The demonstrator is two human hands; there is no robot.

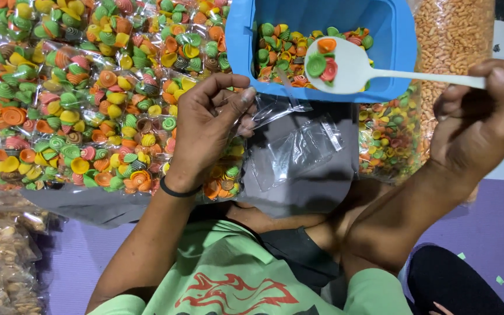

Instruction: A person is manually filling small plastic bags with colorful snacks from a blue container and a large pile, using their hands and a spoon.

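Two hands at work over one blue tub (241,41) of coloured shell crackers. Right hand (478,119), grip closed on a white spoon (345,69), bowl level above the tub to keep its crackers. Left hand (206,125) beside the tub, fingers pinching a clear plastic bag (287,143) open. Filled packets (83,99) piled left of the tub.
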